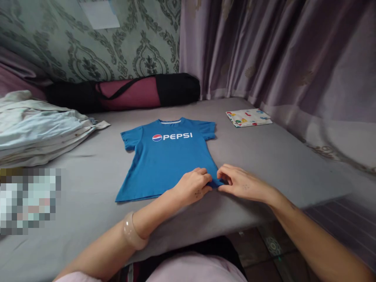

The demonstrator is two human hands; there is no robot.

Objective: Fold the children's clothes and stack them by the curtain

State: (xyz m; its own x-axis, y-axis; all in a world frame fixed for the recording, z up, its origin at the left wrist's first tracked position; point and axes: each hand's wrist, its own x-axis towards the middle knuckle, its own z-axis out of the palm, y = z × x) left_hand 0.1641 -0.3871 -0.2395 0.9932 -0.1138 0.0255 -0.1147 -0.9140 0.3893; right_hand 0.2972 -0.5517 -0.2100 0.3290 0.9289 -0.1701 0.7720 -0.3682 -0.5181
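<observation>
A blue T-shirt (167, 164) with a white PEPSI print lies spread out, front side up, its collar pointing away from me. At its lower right corner my left hand (195, 184) pinches the hem, fingers curled and closed. Just beside it, my right hand (241, 182) is at the same corner, with thumb and fingers closing on the fabric edge. A pale bangle sits on my left wrist. The two hands are close together, and the bit of cloth between them is partly hidden by the fingers.
The shirt is on a grey-sheeted bed (249, 152). A folded white cloth with coloured prints (249, 117) lies at the back right. Piled light clothes (38, 129) are at the left. A black and maroon long bag (129, 93) lies along the wall, with purple curtains (217, 47) beside it.
</observation>
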